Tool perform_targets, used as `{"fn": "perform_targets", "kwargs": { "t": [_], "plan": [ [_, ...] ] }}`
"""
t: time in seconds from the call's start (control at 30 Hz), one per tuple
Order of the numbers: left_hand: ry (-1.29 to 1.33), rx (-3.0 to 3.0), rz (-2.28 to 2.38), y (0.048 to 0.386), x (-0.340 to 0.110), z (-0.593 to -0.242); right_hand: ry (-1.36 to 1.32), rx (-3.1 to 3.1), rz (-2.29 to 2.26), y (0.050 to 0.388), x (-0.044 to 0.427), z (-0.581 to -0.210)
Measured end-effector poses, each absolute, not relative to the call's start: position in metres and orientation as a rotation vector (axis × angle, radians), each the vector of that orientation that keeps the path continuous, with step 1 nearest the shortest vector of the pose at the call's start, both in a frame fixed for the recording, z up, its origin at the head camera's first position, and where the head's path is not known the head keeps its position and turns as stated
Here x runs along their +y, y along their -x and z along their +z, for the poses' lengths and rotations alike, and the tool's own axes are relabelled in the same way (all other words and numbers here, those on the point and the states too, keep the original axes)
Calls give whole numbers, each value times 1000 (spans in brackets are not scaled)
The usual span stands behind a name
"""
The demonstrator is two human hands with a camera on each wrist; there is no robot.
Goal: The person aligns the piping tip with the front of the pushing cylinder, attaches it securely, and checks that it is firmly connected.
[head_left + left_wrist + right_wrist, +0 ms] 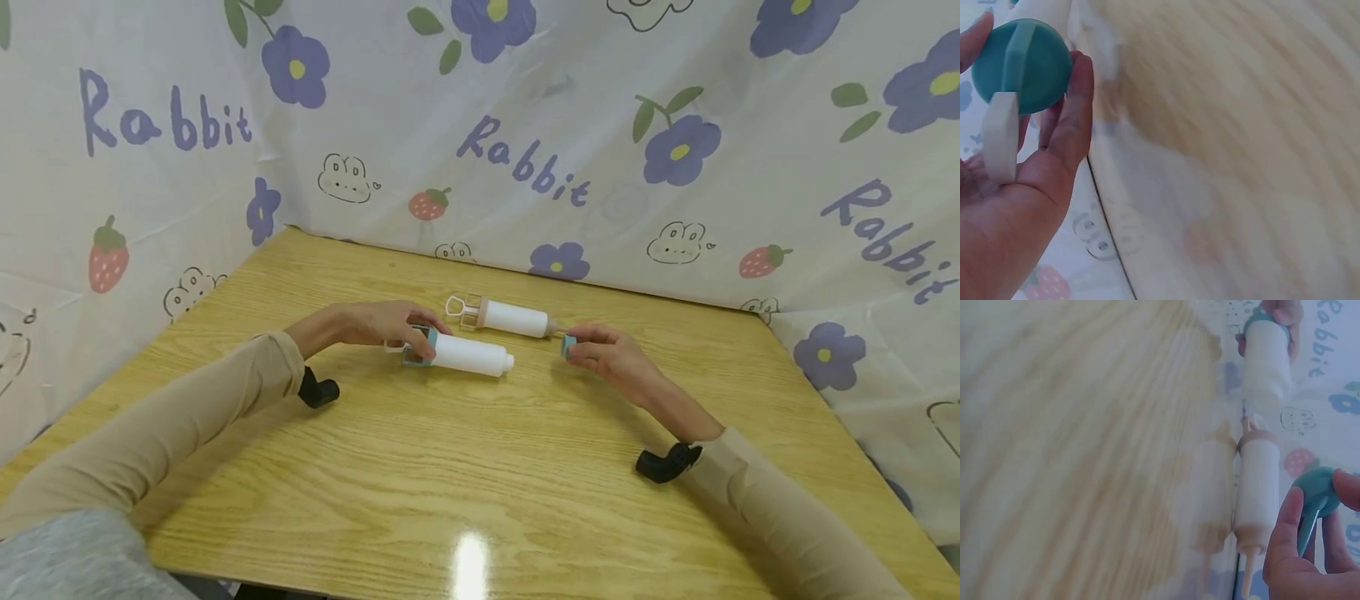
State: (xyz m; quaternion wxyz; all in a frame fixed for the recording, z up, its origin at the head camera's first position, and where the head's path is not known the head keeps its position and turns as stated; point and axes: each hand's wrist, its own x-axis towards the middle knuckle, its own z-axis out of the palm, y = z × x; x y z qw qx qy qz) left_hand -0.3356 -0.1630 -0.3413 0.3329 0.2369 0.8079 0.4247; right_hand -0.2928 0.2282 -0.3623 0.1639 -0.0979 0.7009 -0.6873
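Observation:
My left hand point(378, 323) grips a white syringe-like dispenser point(471, 355) by its teal collar point(1029, 75), above the wooden table. A pale plunger handle point(1000, 137) sticks out toward the palm. The dispenser's narrow white neck points right and is bare. In my right hand point(618, 362), thumb and fingers pinch a teal nozzle cap point(1317, 490) with a thin spout, apart from the neck. Just behind them, a second white dispenser point(516, 319) with beige-pink collars lies on the table, its pale nozzle point(1250, 569) attached and its ring handle pointing left.
The wooden table point(420, 467) reaches back to a white patterned cloth point(525, 167) hung behind and along the sides. Both wrists carry a black camera mount point(663, 462). In the wrist views the table surface reflects things.

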Motion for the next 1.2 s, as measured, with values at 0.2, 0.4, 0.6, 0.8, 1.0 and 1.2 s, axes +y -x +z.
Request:
{"fn": "perform_targets", "kwargs": {
  "t": [0.2, 0.4, 0.6, 0.8, 1.0, 1.2],
  "plan": [
    [-661, 2031, 1209, 331, -143, -327, 396, 2075, -1900, 283, 221, -362],
    [-687, 1997, 1240, 329, -131, -318, 478, 2066, -1940, 272, 213, -357],
    [-704, 1949, 1271, 329, -124, -314, 478, 2059, -1943, 266, 206, -351],
    [-744, 1948, 1260, 331, -120, -315, 451, 1989, -1979, 265, 206, -350],
    [-758, 1978, 1256, 330, -115, -314, 433, 1987, -1967, 266, 207, -350],
    [-757, 2001, 1239, 330, -111, -313, 409, 2127, -1860, 267, 208, -350]
  ]
}}
